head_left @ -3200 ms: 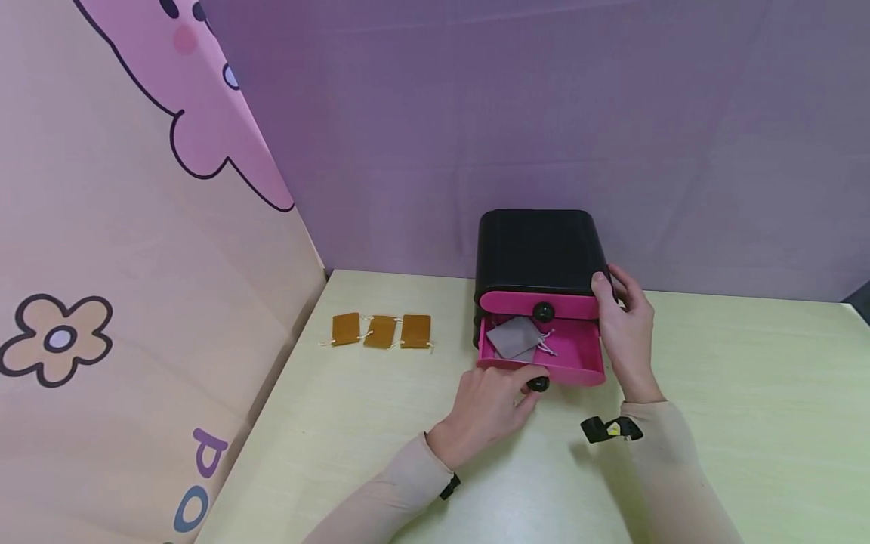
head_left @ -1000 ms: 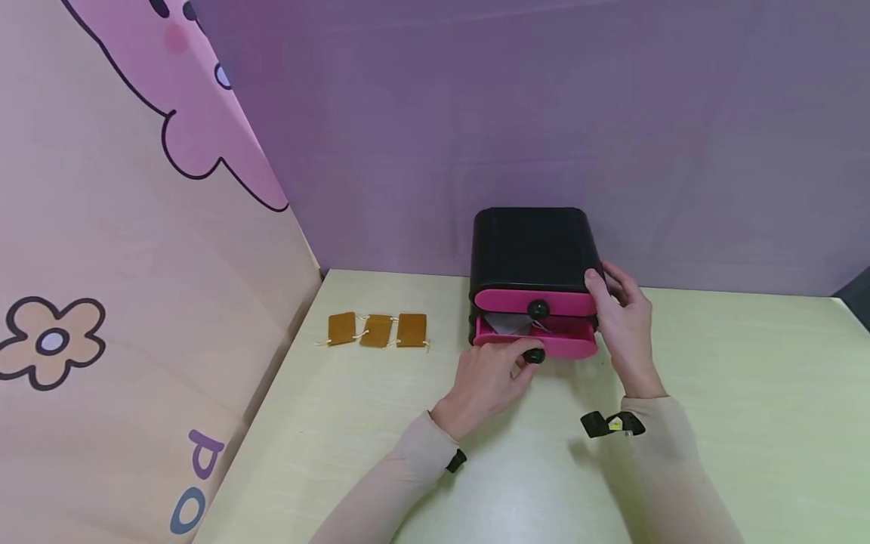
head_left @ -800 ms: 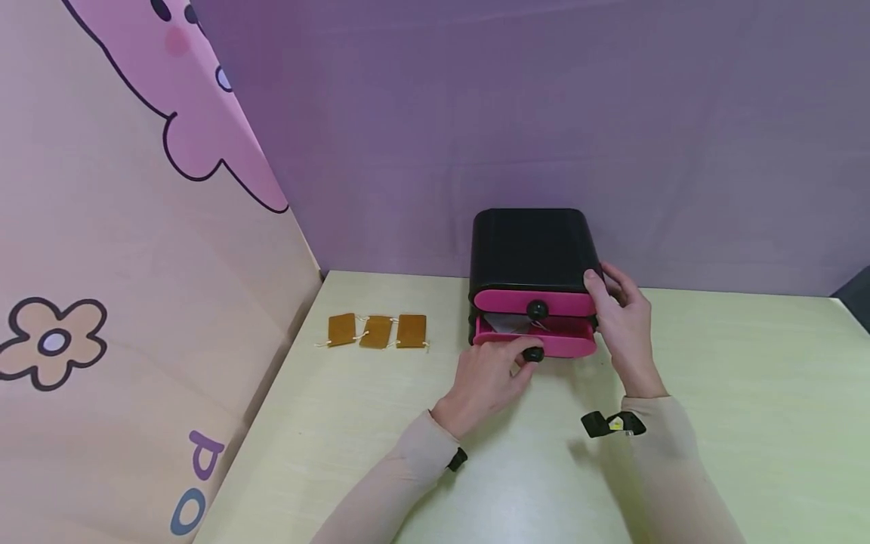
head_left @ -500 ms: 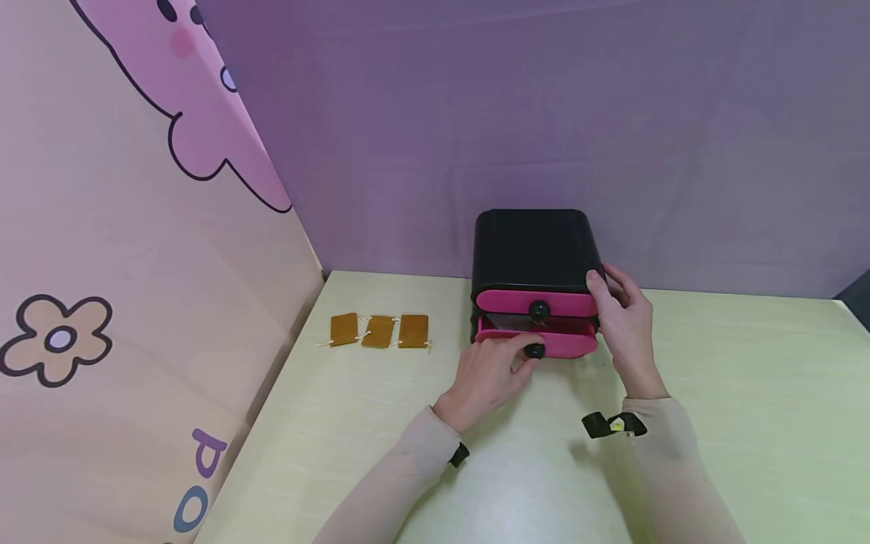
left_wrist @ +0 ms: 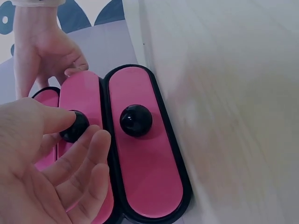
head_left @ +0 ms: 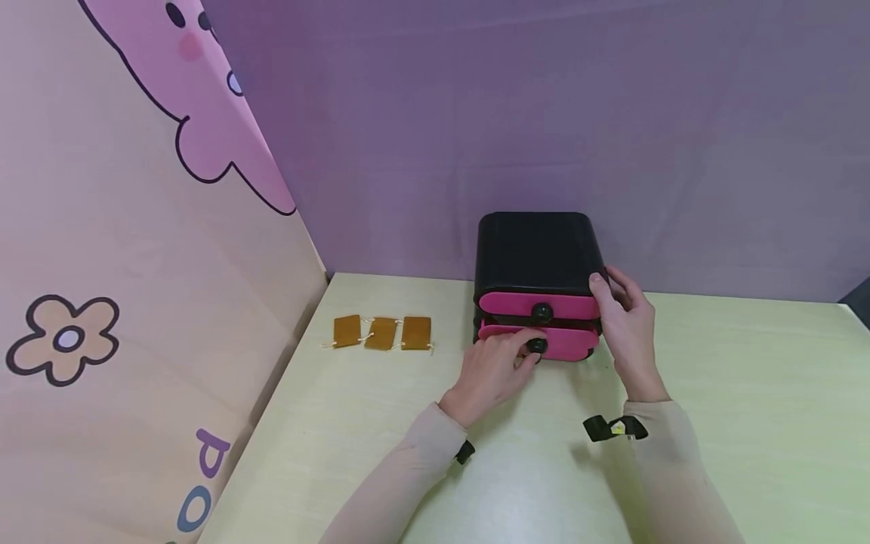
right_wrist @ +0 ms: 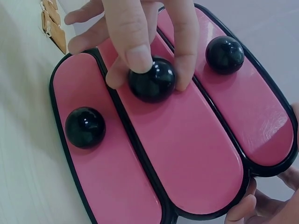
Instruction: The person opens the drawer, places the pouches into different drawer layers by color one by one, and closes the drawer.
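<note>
Left hand [head_left: 491,370]: thumb and finger pinch the middle knob [right_wrist: 152,86]; its other fingers sit loosely apart.
Right hand [head_left: 627,332]: gripping the cabinet [head_left: 537,249], right of that pinch.
Middle drawer [right_wrist: 191,149]: just behind the pinching fingertips, almost flush; closing seems the step, calling for a straight push, I'd say.

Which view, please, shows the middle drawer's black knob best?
The right wrist view: the middle black knob appears largest, mostly uncovered. The head view shows it small; the left wrist, partly behind the left hand.
</note>
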`<control>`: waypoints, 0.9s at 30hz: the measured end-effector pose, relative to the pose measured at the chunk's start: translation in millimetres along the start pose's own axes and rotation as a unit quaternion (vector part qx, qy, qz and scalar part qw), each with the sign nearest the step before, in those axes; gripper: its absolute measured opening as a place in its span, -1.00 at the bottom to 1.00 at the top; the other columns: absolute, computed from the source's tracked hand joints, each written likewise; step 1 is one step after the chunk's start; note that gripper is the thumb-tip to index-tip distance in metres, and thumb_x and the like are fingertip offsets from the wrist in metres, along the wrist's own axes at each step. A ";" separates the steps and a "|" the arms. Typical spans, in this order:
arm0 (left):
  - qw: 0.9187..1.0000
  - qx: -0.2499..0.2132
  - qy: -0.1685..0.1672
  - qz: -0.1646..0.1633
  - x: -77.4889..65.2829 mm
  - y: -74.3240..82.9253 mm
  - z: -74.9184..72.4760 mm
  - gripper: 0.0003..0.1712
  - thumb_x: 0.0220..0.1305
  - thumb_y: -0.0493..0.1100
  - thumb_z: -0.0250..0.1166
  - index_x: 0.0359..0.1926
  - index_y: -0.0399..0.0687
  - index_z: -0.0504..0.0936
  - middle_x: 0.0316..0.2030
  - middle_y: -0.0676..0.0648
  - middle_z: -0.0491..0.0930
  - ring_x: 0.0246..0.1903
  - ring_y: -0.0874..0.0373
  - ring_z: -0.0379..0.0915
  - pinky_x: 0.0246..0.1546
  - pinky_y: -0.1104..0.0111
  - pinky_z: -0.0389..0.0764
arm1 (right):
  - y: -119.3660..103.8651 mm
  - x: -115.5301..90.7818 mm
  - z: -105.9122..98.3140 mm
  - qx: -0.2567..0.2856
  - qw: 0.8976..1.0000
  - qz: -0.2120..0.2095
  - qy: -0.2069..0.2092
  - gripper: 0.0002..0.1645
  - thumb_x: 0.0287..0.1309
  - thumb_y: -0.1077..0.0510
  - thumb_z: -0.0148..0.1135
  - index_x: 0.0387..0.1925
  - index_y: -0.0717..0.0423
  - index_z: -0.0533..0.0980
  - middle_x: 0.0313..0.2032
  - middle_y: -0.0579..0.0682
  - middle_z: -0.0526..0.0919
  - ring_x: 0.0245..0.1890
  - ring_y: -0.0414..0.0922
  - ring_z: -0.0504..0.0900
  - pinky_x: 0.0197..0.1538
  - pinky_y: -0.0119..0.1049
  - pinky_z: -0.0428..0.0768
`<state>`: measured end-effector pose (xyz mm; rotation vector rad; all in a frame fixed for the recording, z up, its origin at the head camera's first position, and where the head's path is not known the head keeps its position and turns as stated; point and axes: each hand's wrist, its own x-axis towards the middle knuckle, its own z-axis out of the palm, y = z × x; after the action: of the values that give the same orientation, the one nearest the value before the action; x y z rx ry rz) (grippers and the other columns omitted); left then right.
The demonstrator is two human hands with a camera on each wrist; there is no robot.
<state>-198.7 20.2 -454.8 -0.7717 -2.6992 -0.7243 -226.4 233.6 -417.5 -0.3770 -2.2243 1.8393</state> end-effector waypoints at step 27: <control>0.999 -0.034 0.004 -0.028 10.5 -5.0 4.9 -0.64 0.51 -0.02 0.35 0.26 0.34 0.70 -0.28 0.17 0.75 -0.52 0.39 0.42 -0.62 0.55 0.36 | 2.6 -0.9 0.0 0.002 1.000 -0.005 0.003 -0.22 0.50 -0.36 0.09 0.62 -0.30 0.29 0.51 0.07 0.44 0.30 -0.19 0.46 0.45 -0.13 0.47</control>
<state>-210.6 23.5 -457.3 -0.7099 -2.7107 -0.8334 -225.4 233.8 -420.1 -0.3681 -2.2147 1.8350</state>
